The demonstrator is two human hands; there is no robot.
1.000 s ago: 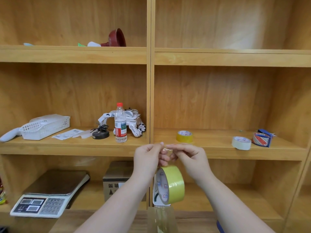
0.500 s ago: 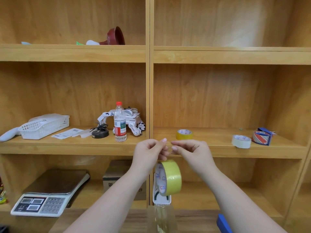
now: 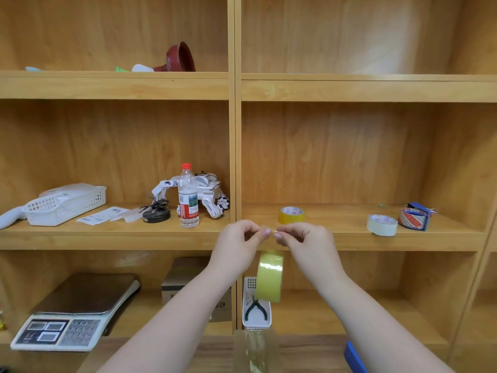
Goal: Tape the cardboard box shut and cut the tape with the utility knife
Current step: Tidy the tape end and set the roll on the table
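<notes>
A yellow tape roll [image 3: 269,277] hangs in mid-air below my hands, turned edge-on. My left hand [image 3: 238,239] and my right hand [image 3: 304,239] each pinch the free end of its tape [image 3: 269,229] at chest height, fingertips nearly touching. A strip of clear tape [image 3: 255,351] runs down to the bottom edge of the view. A small cardboard box [image 3: 185,275] sits on the lower shelf behind my left forearm, partly hidden. A blue object [image 3: 355,358] shows at the bottom edge by my right forearm; I cannot tell what it is.
The middle shelf holds a white basket [image 3: 66,204], paper slips, a water bottle [image 3: 188,196], a toy robot [image 3: 207,195], and three more tape rolls [image 3: 291,215]. Below stand a scale [image 3: 75,313] and a white tray with pliers [image 3: 256,309]. A red funnel [image 3: 180,57] lies up top.
The roll has swung from showing its white core to edge-on. My hands stayed pinched at the tape end and the view tilted slightly down, showing the tray with pliers.
</notes>
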